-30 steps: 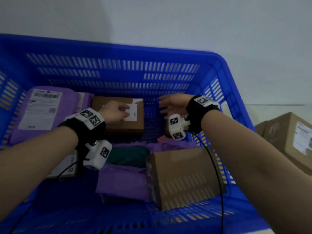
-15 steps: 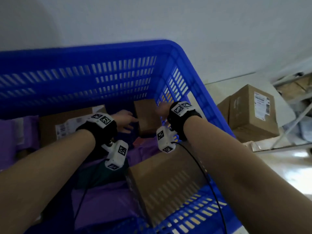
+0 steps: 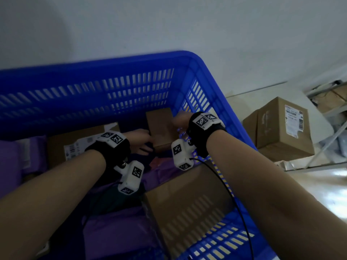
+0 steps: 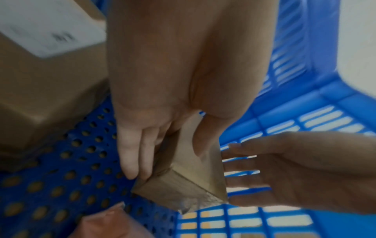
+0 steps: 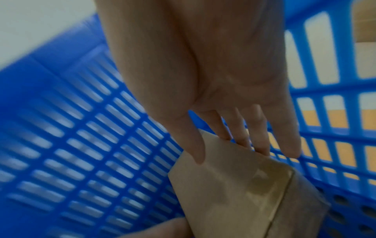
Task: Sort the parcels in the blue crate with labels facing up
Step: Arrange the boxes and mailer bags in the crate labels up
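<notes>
A small plain brown box (image 3: 159,129) stands tilted in the far right corner of the blue crate (image 3: 112,62), no label showing on it. My left hand (image 3: 144,141) grips its near left edge, thumb on the top face and fingers down the side (image 4: 132,161). My right hand (image 3: 178,121) touches the box's right side with straight, spread fingers (image 4: 264,167); its thumb lies on the top face (image 5: 223,185). A brown box with its white label up (image 3: 78,147) lies to the left.
Purple mailer bags (image 3: 116,231) and a large plain brown box (image 3: 187,203) fill the crate's near part. The crate's slotted right wall (image 3: 199,98) is right behind my right hand. Outside on the floor stands a labelled carton (image 3: 283,128).
The head view has swung right. My left hand left the labelled box and took hold of the small brown box; my right hand came against its right side.
</notes>
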{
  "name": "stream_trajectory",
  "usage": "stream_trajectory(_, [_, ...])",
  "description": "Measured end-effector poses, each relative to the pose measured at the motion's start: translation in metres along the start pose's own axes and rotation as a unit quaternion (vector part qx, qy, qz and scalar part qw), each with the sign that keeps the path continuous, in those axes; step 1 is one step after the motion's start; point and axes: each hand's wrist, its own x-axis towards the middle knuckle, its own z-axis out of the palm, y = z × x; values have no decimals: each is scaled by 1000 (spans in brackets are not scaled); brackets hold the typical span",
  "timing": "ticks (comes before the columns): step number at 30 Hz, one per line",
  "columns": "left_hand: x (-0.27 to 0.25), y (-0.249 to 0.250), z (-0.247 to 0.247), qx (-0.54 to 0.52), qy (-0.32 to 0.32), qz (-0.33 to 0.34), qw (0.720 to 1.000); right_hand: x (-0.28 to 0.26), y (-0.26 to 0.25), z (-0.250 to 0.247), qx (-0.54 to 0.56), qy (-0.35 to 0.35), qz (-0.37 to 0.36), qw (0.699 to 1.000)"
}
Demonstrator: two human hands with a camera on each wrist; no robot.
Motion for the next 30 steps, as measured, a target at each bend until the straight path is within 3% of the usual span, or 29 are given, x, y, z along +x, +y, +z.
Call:
stream_trajectory(7, [-53,-7,-3,-23,47,88,995,-50,-17,-19,56,23,-34,998])
stream_trajectory(11, [-79,-18,2,-70,71,138,985,-81,-23,-16,146,52,-48,987])
stream_trajectory(15, [-101,-26,4,-66,168,248,952,-106,-27,-3,252,51,-60,964])
stream_trajectory(19, [-126,-34,-9,-39,201,353,913,-116,-30,16,318,29,-78,944])
stream_trajectory(22, [-140,-41,-21,-51,230,351,906,-123,-37,30,354,24,-100,929])
stream_trajectory(25, [-152,-50,-35,-46,263,305,914,-127,-43,43,370,1,-127,920])
stream_trajectory(30, [-163,-58,-48,-107,231,312,915,-129,-53,51,378,-31,-168,910])
